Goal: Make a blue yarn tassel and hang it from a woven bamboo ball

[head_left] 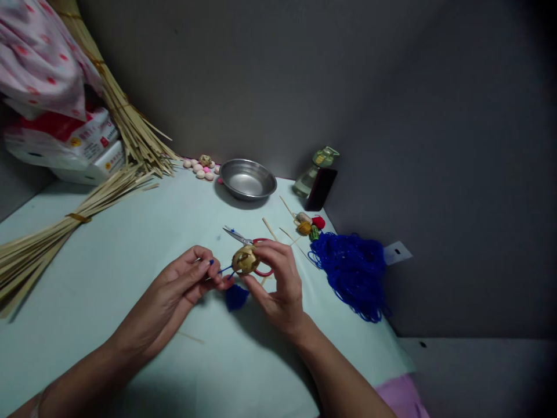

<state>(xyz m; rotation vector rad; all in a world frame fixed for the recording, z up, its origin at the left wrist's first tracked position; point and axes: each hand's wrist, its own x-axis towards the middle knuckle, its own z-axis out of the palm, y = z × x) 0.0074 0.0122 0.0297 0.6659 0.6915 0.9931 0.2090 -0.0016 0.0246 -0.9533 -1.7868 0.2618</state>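
My right hand (pixel 278 284) holds a small woven tan ball (pixel 246 259) between thumb and fingers. My left hand (pixel 189 277) pinches a blue cord (pixel 225 269) that runs to the left side of the ball. Just below the ball, a blue tassel-like bundle (pixel 237 296) is over the table. Scissors with red handles (pixel 238 235) lie behind the ball, partly hidden by it and my right hand.
A metal bowl (pixel 248 180) stands at the back, beside several pale small balls (pixel 200 169). Straw bundles (pixel 56 241) lie left. To the right are blue yarn (pixel 350 273), small coloured yarn balls (pixel 303 227), a bottle (pixel 308 179) and a phone (pixel 321 189).
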